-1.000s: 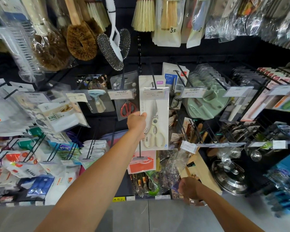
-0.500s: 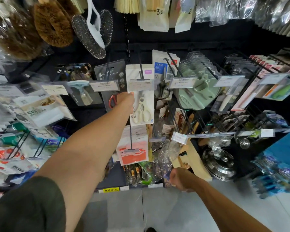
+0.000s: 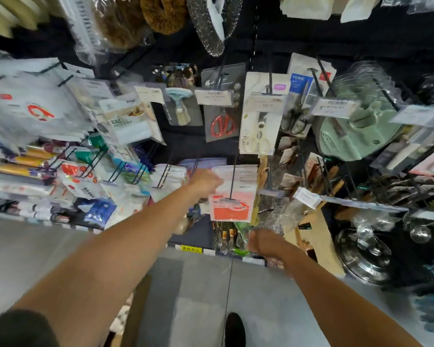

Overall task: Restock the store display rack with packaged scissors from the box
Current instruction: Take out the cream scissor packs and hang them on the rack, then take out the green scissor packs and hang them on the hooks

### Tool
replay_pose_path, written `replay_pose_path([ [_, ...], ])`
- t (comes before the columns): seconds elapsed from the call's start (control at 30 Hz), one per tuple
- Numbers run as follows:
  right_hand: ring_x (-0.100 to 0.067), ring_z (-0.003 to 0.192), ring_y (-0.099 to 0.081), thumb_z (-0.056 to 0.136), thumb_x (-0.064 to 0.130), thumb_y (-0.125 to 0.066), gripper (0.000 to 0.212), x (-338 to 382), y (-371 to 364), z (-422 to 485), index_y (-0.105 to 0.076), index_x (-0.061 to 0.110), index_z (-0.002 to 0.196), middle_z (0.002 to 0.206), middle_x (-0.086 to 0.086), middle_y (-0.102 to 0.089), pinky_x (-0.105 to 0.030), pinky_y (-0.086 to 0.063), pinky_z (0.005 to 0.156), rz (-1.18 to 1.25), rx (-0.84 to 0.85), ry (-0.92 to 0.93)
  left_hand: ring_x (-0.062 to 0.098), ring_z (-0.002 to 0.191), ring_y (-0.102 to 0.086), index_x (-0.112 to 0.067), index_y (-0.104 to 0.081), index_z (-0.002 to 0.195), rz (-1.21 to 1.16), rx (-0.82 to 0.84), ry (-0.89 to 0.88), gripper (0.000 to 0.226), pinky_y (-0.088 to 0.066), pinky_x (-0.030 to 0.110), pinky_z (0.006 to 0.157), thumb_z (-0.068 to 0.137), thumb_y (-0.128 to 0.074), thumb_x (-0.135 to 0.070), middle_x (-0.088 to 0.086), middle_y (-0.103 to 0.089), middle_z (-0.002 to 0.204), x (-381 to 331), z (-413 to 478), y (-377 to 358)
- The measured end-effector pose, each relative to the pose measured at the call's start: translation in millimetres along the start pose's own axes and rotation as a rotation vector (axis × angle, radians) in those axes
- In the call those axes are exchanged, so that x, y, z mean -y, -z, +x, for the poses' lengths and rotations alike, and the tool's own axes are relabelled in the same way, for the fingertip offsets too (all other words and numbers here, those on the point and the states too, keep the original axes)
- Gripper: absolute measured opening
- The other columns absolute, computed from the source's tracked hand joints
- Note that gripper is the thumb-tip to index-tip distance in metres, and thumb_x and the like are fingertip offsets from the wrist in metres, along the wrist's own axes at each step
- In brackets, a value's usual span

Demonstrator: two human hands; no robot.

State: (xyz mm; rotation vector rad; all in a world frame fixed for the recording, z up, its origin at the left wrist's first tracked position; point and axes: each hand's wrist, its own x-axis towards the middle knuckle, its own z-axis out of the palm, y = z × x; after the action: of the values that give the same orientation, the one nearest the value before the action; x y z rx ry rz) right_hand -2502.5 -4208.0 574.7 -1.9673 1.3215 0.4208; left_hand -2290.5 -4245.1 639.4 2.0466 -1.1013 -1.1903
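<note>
A white pack of cream-handled scissors (image 3: 258, 121) hangs on a rack hook behind a price tag marked 12. Left of it hangs a grey pack with red-handled scissors (image 3: 222, 110), and to the right a pack with black scissors (image 3: 297, 106). My left hand (image 3: 206, 182) is below the white pack, fingers curled, apart from it and holding nothing. My right hand (image 3: 263, 242) is a loose fist low by the bottom shelf edge, also with nothing in it. The box is not clearly visible.
Black hooks stick out toward me across the rack. An orange-and-white pack (image 3: 232, 196) hangs just right of my left hand. Green plastic items (image 3: 356, 131) hang right, steel pot lids (image 3: 366, 256) sit low right, bagged goods (image 3: 60, 151) fill the left. Grey floor lies below.
My left hand let go of the white scissors pack, which now hangs on the hook, and dropped downward. The camera view tilted down and the right hand stayed low.
</note>
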Motion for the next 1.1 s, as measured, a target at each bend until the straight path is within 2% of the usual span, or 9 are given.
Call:
replay_pose_path([
  [0.13,-0.025,0.092,-0.059,0.092,0.02,-0.05,0.024,65,-33,0,-0.067,0.007,0.101,0.103,-0.014,-0.066,-0.032,-0.044,0.075,-0.098,0.043,0.08,0.023,0.082,-0.061,-0.007,-0.073,0.094,0.497,0.224,-0.086,0.022,-0.044,0.027,0.07,0.087,-0.062,-0.025,0.015,-0.068,0.095,79,-66,36],
  [0.17,-0.026,0.09,-0.059,0.091,0.022,-0.052,0.021,84,-46,-2,-0.067,0.009,0.097,0.101,-0.014,-0.065,-0.034,-0.044,0.075,-0.132,0.049,0.096,0.021,0.082,-0.056,-0.01,-0.067,0.085,0.578,0.29,-0.078,0.021,-0.042,0.027,0.07,0.086,-0.059,-0.029,0.016,-0.064,0.094,103,-85,45],
  [0.23,-0.031,0.094,-0.063,0.088,0.029,-0.06,0.029,124,-79,-4,-0.069,0.002,0.097,0.101,-0.017,-0.068,-0.036,-0.048,0.076,-0.165,0.07,0.149,0.022,0.093,-0.056,-0.006,-0.072,0.099,0.675,0.316,-0.043,0.03,-0.042,0.027,0.08,0.087,-0.058,-0.03,0.016,-0.066,0.103,157,-117,64],
  [0.43,-0.029,0.104,-0.062,0.087,0.036,-0.065,0.04,259,-211,-30,-0.067,0.002,0.109,0.114,-0.016,-0.067,-0.032,-0.049,0.081,-0.306,0.163,0.307,0.025,0.114,-0.06,-0.01,-0.064,0.123,0.702,0.269,0.072,0.034,-0.044,0.026,0.088,0.092,-0.058,-0.022,0.011,-0.066,0.122,324,-233,153],
  [0.6,-0.032,0.109,-0.06,0.092,0.022,-0.057,0.032,355,-294,-52,-0.063,0.0,0.115,0.12,-0.019,-0.063,-0.034,-0.048,0.085,-0.401,0.245,0.414,0.03,0.113,-0.058,-0.003,-0.064,0.116,0.745,0.215,0.287,0.037,-0.041,0.027,0.083,0.094,-0.055,-0.031,0.015,-0.063,0.123,425,-315,228],
  [0.77,-0.027,0.089,-0.058,0.09,0.025,-0.063,0.025,396,-324,-51,-0.065,0.001,0.09,0.089,-0.013,-0.061,-0.034,-0.046,0.072,-0.405,0.272,0.414,0.031,0.112,-0.058,0.0,-0.064,0.117,0.689,0.192,0.343,0.045,-0.047,0.037,0.095,0.097,-0.049,-0.038,0.016,-0.062,0.124,471,-339,271],
  [0.87,-0.029,0.098,-0.06,0.088,0.024,-0.064,0.026,408,-341,-30,-0.064,0.0,0.099,0.1,-0.016,-0.062,-0.034,-0.045,0.075,-0.382,0.27,0.382,0.029,0.111,-0.059,-0.003,-0.065,0.116,0.676,0.149,0.337,0.039,-0.045,0.034,0.092,0.094,-0.053,-0.032,0.014,-0.063,0.123,487,-326,285],
  [1.03,-0.025,0.086,-0.056,0.087,0.024,-0.062,0.019,423,-369,26,-0.063,0.006,0.093,0.095,-0.014,-0.057,-0.03,-0.044,0.065,-0.367,0.333,0.345,0.022,0.101,-0.06,-0.007,-0.065,0.114,0.55,0.208,0.421,0.033,-0.047,0.028,0.082,0.094,-0.053,-0.03,0.008,-0.063,0.114,511,-292,295],
  [1.1,-0.027,0.094,-0.059,0.087,0.022,-0.06,0.027,427,-379,43,-0.061,0.004,0.107,0.105,-0.015,-0.061,-0.032,-0.047,0.074,-0.334,0.358,0.319,0.019,0.09,-0.059,-0.008,-0.064,0.113,0.505,0.259,0.47,0.031,-0.047,0.026,0.076,0.093,-0.056,-0.03,0.006,-0.062,0.104,520,-282,299],
])
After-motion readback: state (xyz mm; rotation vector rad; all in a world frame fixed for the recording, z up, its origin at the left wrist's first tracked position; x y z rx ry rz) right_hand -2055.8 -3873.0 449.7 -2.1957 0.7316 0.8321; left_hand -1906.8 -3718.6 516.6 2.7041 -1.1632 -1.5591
